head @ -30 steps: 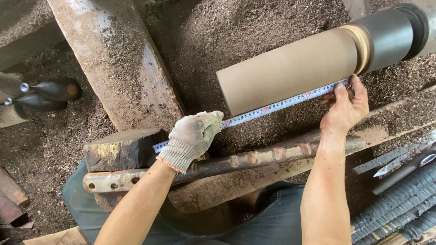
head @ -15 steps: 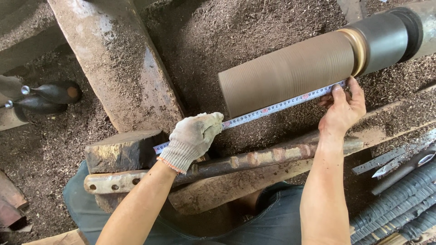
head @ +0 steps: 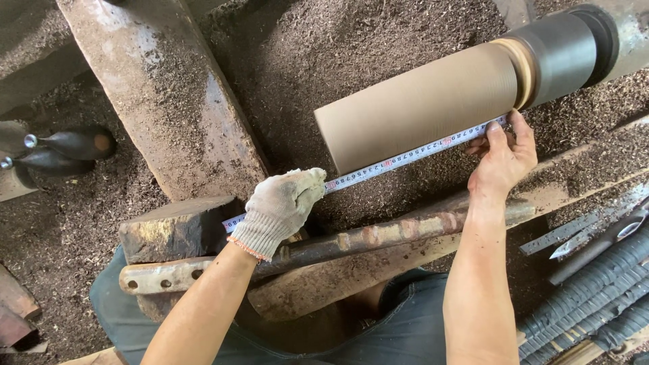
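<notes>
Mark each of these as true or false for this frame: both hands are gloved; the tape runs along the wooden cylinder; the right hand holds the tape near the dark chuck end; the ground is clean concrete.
1. Both hands are gloved. False: only the left hand wears a knit glove; the right hand is bare.
2. The measuring tape is stretched along the wooden cylinder. True.
3. The right hand holds the tape near the dark chuck. True.
4. The ground is clean concrete. False: sawdust covers it.

Tan wood cylinder (head: 419, 108) w/ black collar (head: 561, 51), white tape (head: 405, 159), greyish-white glove (head: 280, 209), prob. rusty bar (head: 378, 236).
</notes>
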